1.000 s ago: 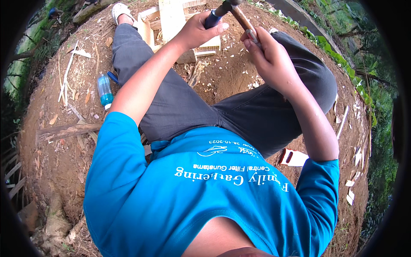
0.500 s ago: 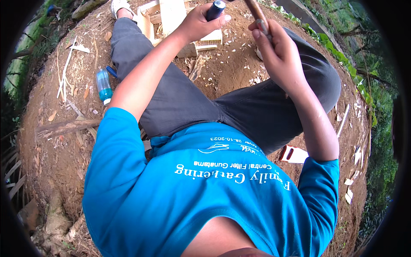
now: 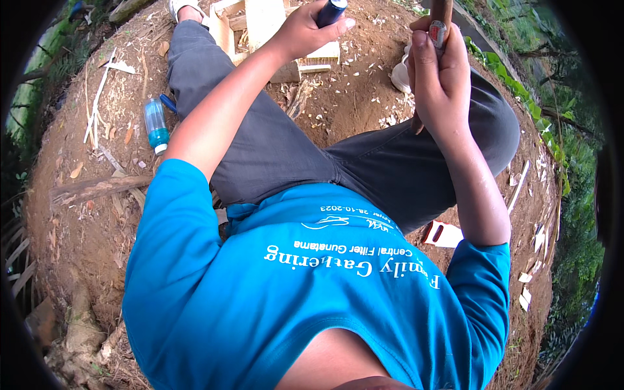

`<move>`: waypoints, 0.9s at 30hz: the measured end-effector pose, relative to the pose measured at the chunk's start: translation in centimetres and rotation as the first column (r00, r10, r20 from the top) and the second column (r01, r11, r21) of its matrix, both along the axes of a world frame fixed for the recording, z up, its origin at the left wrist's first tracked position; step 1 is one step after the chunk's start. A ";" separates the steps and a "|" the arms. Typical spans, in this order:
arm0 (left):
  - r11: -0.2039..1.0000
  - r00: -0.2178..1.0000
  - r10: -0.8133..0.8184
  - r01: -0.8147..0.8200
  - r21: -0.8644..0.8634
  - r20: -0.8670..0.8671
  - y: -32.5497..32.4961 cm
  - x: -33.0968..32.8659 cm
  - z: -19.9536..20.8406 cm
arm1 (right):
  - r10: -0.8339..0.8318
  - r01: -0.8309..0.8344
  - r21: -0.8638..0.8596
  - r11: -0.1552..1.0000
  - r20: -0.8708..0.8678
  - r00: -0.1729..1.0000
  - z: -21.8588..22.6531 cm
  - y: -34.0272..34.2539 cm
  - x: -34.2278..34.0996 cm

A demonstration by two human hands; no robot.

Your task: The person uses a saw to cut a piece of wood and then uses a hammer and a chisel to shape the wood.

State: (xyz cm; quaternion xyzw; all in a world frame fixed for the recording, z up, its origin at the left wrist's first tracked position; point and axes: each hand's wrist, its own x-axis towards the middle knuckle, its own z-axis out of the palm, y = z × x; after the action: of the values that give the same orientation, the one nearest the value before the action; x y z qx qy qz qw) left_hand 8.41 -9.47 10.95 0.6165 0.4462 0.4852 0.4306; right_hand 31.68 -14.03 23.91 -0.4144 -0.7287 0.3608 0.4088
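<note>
My left hand (image 3: 303,32) is closed round the dark blue handle of a chisel (image 3: 331,13), held upright over pale wooden boards (image 3: 265,21) between my legs. Its blade is hidden below the hand. To the right, over my bent knee, my right hand (image 3: 444,88) grips the brown wooden handle of a hammer (image 3: 441,12). A small red and silver label shows on the handle, and its lower end sticks out below my fist. The hammer's head lies beyond the top edge of the picture.
A clear bottle with a teal lower part (image 3: 156,127) lies on the soil left of my leg, beside a blue object (image 3: 168,103). A saw with a pale handle (image 3: 444,234) is by my right hip. Wood shavings, sticks and a branch (image 3: 97,190) are scattered around.
My right hand has swung the hammer up and to the right, away from the chisel; its handle now points nearly straight up. My left hand stays almost in place, holding the chisel.
</note>
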 end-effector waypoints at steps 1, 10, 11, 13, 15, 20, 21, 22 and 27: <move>1.000 1.000 0.006 -0.007 -0.017 -0.017 -0.1 0.0 0.1 | 0.056 -0.052 -0.030 0.998 0.136 0.989 -0.3 0.2 0.2; 0.999 0.994 0.041 -0.037 0.031 -0.106 0.4 0.1 0.6 | 0.195 -0.169 -0.106 0.980 0.325 0.926 -0.2 0.8 0.4; 0.998 0.990 0.066 -0.062 0.033 -0.127 0.2 0.3 0.4 | 0.162 -0.144 -0.089 0.986 0.263 0.951 0.0 0.6 0.3; 0.996 0.991 0.068 -0.061 0.063 -0.117 0.7 0.4 0.2 | 0.055 -0.061 -0.072 0.996 -0.071 0.996 -0.8 1.0 0.2; 0.998 0.973 0.056 -0.046 0.051 -0.225 0.9 0.1 1.0 | 0.207 -0.191 -0.080 0.978 0.375 0.903 -0.1 1.4 0.5; 0.998 0.978 0.037 -0.047 -0.044 -0.207 0.9 1.1 1.5 | 0.041 -0.049 -0.104 0.993 -0.080 0.996 -1.0 1.1 0.6; 0.998 0.980 0.045 -0.054 -0.042 -0.196 0.9 1.2 1.3 | 0.061 -0.060 -0.142 0.988 0.002 0.998 -1.3 1.1 0.8; 0.997 0.981 0.053 -0.061 -0.040 -0.184 0.8 1.3 1.2 | 0.084 -0.068 -0.181 0.981 0.082 0.993 -1.7 1.3 1.3; 0.996 0.992 -0.058 0.051 -0.070 -0.109 3.7 2.3 1.4 | 0.128 -0.149 -0.365 0.919 -0.080 0.989 -0.7 1.7 1.2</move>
State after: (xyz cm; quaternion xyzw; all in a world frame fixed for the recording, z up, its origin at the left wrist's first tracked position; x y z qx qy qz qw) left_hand 10.74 -5.75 12.39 0.6397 0.4684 0.4231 0.4386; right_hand 32.90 -12.37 23.23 -0.4214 -0.6639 0.5306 0.3165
